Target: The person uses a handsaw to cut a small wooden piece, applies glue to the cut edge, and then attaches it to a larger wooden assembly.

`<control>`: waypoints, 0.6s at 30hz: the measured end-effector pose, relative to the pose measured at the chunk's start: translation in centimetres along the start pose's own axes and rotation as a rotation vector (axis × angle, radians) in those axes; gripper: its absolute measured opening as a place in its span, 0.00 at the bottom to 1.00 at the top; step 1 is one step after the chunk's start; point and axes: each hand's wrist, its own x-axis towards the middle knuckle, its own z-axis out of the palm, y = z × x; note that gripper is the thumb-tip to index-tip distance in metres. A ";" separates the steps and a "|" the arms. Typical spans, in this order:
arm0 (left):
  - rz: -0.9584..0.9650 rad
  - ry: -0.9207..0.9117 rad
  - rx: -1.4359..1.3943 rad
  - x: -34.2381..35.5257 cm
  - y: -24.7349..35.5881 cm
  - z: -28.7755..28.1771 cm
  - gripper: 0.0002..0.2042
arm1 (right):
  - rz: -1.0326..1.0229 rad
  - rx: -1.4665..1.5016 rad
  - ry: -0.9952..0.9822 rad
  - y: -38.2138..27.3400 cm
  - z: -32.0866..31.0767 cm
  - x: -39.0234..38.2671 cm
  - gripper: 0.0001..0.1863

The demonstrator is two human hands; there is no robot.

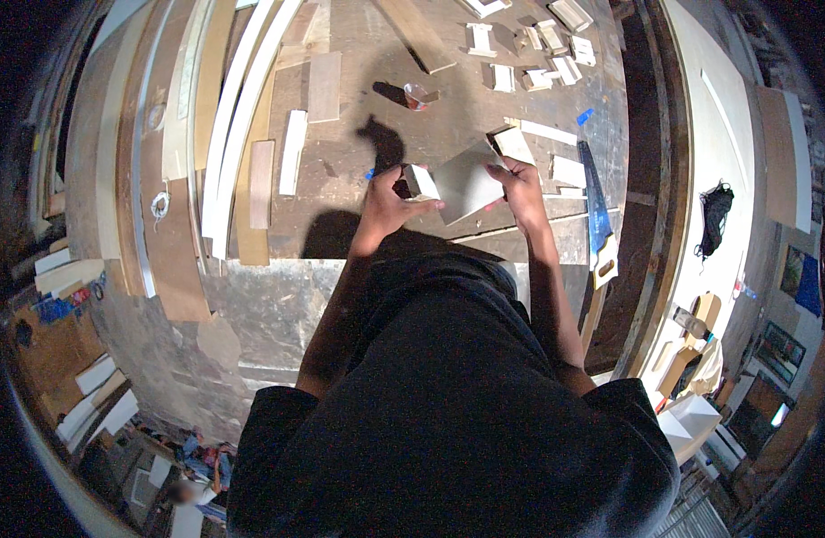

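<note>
My left hand (392, 212) is closed around a small pale block-like piece (421, 182), its thumb stretched toward the near corner of a flat sheet. That flat sheet (471, 184), light grey and four-cornered, is pinched in my right hand (522, 193), with the thumb on its upper face. Piece and sheet are close together over the workbench; I cannot tell if they touch. Just beyond my right hand sits a pale wooden piece (513, 145). A handsaw (595, 202) with a blue blade and pale handle lies to the right.
Long boards (184, 242) and white strips (242, 117) lie along the left of the workbench (341, 193). Several small wooden assemblies (549, 36) are gathered at the far right. A clear cup (416, 97) stands ahead of my hands. Black cord (717, 215) rests on the pale surface at right.
</note>
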 end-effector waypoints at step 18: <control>-0.281 0.528 0.104 0.5 -10.3 -1.2 0.26 | -0.094 0.367 0.063 -0.9 -1.1 -4.0 0.12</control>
